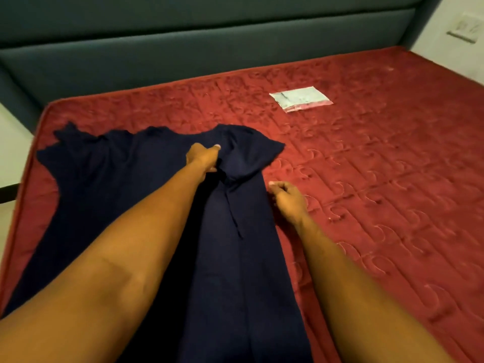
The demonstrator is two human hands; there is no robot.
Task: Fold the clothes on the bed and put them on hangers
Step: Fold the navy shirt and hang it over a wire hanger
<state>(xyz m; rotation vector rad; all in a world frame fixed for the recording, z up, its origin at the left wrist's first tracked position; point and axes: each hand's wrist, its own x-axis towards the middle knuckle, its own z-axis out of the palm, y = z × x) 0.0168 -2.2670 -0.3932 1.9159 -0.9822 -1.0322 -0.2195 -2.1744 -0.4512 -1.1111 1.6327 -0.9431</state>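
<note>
A dark navy garment (110, 179) lies spread over the left half of the red mattress (379, 166), reaching from near the headboard side down to the bottom edge of the view. Its right sleeve is folded inward over the body. My left hand (203, 158) grips a bunch of the fabric near the folded sleeve. My right hand (286, 199) rests at the garment's right edge, fingers curled and pinching the cloth edge. A thin drawstring or seam runs down the middle of the cloth. No hanger is in view.
A flat plastic packet (301, 98) lies on the mattress beyond the garment. A grey-blue padded headboard (209, 48) runs along the far side. A wall socket (465, 31) sits at the upper right. Pale floor shows at the left.
</note>
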